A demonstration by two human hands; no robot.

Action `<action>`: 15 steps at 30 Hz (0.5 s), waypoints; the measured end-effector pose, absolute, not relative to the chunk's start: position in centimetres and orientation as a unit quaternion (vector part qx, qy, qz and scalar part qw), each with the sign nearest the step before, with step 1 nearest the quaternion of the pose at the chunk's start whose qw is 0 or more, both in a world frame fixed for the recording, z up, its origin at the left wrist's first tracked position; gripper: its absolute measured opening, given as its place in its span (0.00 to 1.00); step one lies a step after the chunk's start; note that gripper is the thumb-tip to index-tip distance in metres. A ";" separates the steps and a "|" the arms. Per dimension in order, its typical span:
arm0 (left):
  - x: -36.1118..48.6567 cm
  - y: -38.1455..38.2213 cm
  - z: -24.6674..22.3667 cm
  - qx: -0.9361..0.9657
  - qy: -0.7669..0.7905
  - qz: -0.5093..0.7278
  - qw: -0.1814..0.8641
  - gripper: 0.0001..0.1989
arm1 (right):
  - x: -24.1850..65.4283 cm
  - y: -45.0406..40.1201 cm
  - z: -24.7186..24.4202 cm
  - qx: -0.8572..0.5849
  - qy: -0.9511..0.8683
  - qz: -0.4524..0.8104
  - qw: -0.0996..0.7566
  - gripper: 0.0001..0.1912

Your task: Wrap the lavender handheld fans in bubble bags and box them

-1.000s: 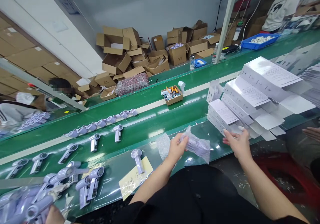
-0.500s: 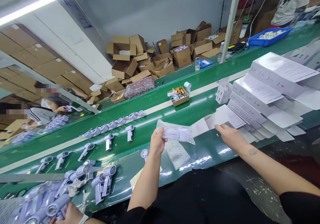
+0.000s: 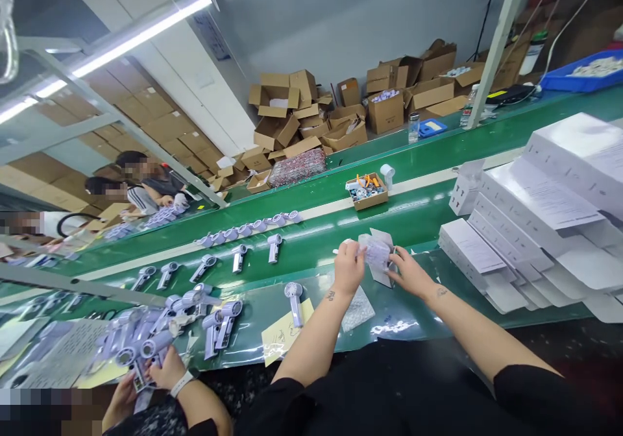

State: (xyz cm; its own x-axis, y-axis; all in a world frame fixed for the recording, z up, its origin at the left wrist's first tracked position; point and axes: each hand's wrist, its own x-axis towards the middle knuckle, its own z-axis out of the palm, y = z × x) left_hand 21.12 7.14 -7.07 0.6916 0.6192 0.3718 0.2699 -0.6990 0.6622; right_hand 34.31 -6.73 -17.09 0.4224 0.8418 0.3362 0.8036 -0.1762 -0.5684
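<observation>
My left hand (image 3: 348, 266) is closed on a bubble-wrapped lilac fan (image 3: 374, 250). Close on its right, my right hand (image 3: 409, 272) grips a white carton (image 3: 382, 275), which stands behind and around the wrapped fan's right end. A loose sheet of bubble wrap (image 3: 358, 310) lies on the green table (image 3: 311, 287) below my hands. To the left, a single lilac fan (image 3: 294, 301) rests on a yellow paper (image 3: 275, 340) with handwriting.
Stacked flat white cartons (image 3: 525, 228) stand at the right. A small box of parts (image 3: 368, 197) sits beyond my hands. At lower left a co-worker's hands (image 3: 165, 370) hold fans beside a pile. More fans line the green belt (image 3: 311, 231).
The view has swung left. My hands have come together, and the white carton has moved from the stack at the right to the wrapped fan.
</observation>
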 end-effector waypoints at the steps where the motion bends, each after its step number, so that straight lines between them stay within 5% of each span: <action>1: 21.5 6.6 -7.0 0.901 0.249 0.270 0.232 0.07 | 34.1 -6.5 -17.4 -0.760 -0.538 0.011 0.365 0.15; 5: 24.9 4.4 -5.9 0.953 0.246 0.146 0.102 0.10 | 33.8 -6.5 -18.5 -0.751 -0.525 -0.012 0.399 0.14; 15: 27.1 1.9 -4.0 0.964 0.261 -0.001 0.057 0.11 | 32.9 -7.1 -19.4 -0.735 -0.518 0.046 0.435 0.19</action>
